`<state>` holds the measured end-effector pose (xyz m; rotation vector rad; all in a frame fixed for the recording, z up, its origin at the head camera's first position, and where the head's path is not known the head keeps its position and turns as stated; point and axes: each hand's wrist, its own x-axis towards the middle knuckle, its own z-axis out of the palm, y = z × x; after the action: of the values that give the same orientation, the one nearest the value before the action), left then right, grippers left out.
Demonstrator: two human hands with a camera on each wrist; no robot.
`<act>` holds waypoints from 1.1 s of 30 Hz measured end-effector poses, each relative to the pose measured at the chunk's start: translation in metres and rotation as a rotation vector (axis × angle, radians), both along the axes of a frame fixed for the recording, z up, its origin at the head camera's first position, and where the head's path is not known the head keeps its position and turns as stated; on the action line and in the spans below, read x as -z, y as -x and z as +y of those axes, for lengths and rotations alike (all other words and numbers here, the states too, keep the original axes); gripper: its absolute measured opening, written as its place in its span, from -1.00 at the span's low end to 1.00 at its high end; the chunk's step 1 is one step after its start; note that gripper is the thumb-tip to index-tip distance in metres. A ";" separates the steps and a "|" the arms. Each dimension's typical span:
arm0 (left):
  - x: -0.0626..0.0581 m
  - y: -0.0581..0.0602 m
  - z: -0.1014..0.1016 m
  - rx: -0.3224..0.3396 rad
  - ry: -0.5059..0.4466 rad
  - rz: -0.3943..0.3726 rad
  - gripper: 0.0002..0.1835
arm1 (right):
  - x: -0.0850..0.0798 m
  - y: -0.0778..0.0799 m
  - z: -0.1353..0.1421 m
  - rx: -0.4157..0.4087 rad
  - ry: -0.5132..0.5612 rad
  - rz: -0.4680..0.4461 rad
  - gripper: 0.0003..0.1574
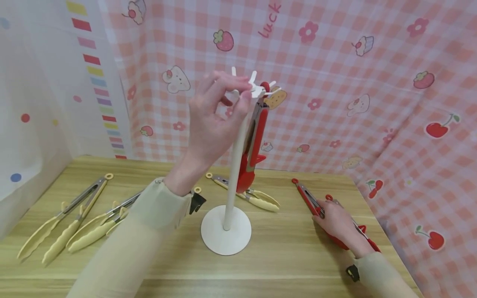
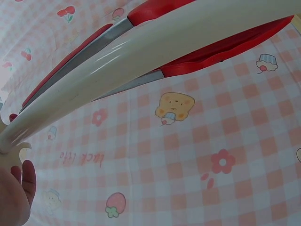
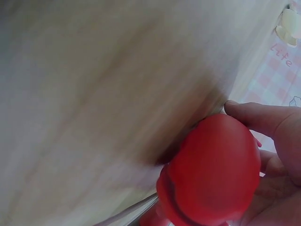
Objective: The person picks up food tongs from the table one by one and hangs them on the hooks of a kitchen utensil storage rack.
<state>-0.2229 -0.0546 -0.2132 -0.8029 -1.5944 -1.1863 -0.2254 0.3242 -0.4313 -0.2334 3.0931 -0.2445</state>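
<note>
At the top of a white stand (image 1: 231, 186), my left hand (image 1: 220, 107) pinches one of the hooks (image 1: 257, 90) between thumb and fingertips. Red tongs (image 1: 257, 136) hang head down by their ring from another hook, beside the pole. The left wrist view has the white pole (image 2: 103, 70) crossing in front of these tongs. At the right of the table, my right hand (image 1: 337, 221) grips red tongs (image 1: 307, 198) from above. Their rounded red head (image 3: 214, 169) is close to my thumb in the right wrist view. More red tongs (image 1: 363, 229) lie partly under that hand.
Yellow tongs (image 1: 74, 215) lie on the left of the wooden table (image 1: 283, 260), with more partly hidden by my left forearm. Other yellow tongs (image 1: 262, 200) lie behind the stand's round base (image 1: 226, 242). Checked cloth (image 1: 324, 136) hangs at the back and right.
</note>
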 end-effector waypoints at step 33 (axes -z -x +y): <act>0.000 0.000 0.000 0.018 -0.005 -0.014 -0.83 | -0.012 -0.001 -0.001 0.009 0.107 -0.009 -0.21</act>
<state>-0.2233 -0.0547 -0.2130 -0.8085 -1.5980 -1.2114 -0.2244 0.3230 -0.4197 -0.2209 3.0758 -0.4106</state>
